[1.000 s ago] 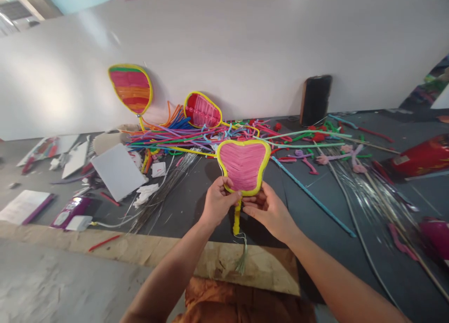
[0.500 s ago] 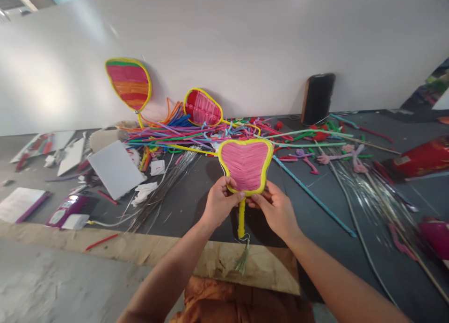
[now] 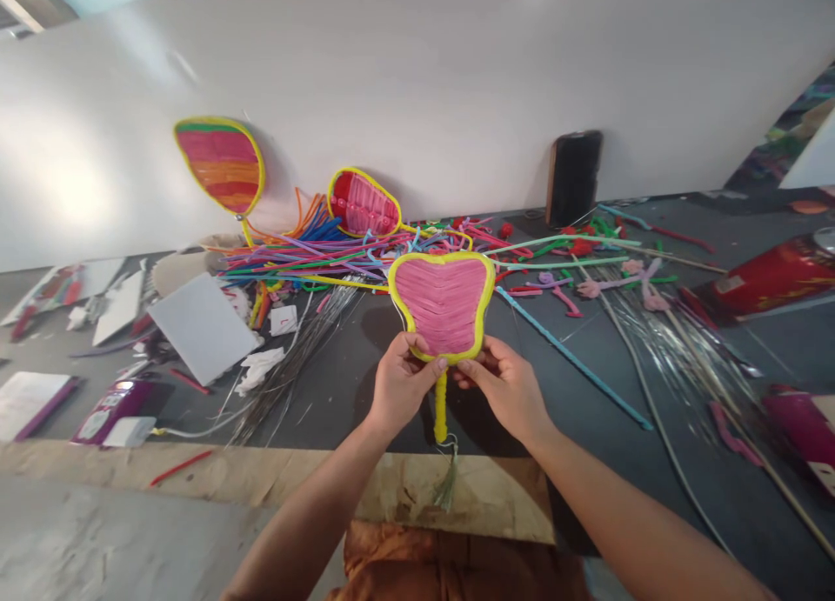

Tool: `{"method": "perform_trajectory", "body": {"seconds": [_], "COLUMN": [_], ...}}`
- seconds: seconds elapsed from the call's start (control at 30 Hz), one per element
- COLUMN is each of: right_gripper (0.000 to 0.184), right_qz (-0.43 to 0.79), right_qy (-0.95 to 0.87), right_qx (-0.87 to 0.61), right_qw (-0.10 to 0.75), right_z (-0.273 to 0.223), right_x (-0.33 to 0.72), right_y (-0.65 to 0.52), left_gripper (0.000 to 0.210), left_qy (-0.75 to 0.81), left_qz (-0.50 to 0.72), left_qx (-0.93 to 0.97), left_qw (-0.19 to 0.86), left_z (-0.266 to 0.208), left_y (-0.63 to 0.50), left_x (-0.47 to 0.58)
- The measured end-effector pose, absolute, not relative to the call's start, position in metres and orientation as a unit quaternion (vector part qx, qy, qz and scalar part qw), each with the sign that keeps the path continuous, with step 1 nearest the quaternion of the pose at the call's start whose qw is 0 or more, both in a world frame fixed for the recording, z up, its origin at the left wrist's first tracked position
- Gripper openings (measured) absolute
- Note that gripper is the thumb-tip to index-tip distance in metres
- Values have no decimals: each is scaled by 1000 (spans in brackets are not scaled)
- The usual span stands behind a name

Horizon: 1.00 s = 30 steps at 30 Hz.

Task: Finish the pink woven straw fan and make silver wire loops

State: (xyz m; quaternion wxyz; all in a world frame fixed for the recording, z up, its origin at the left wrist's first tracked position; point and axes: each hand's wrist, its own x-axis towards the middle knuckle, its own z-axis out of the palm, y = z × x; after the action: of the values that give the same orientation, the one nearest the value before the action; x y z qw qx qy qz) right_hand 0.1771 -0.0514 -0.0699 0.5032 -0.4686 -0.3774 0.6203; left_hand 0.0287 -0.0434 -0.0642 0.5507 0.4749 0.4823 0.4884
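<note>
Left hand pinches lower left rim of pink fan, thumb in front; right hand pinches lower right rim. Pink fan sits upright between and above both hands, yellow handle and tassel hanging below fingertips. Two-sided grip probably steadies face toward wearer. Beyond left hand, striped fan leans on white board, likely for support; phone beyond right hand, likewise.

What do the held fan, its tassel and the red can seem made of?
Pink fan: probably matte pipe cleaners, given its ridged rows and soft-looking yellow rim. Tassel: perhaps silky thread, from fine pale strands. Red can: likely glossy metal, with a shiny silver end.
</note>
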Motion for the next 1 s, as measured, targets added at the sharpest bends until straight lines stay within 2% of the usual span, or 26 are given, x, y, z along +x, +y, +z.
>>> {"method": "perform_trajectory", "body": {"seconds": [0.4, 0.8, 1.0], "right_gripper": [36, 36, 32], "right_qz": [674, 698, 715], "right_qy": [-307, -314, -266], "right_qx": [-462, -449, -454], "right_qw": [488, 462, 461], "right_z": [-74, -71, -72], "right_x": [179, 183, 185], "right_y": [-50, -50, -51], "left_gripper": [24, 25, 20], "left_qy": [491, 502, 502], "left_qz": [470, 456, 433], "left_qx": [486, 476, 521], "left_qw": [549, 560, 538], "left_z": [-67, -65, -69], "left_y": [-42, -41, -43], "left_x": [31, 31, 28]}}
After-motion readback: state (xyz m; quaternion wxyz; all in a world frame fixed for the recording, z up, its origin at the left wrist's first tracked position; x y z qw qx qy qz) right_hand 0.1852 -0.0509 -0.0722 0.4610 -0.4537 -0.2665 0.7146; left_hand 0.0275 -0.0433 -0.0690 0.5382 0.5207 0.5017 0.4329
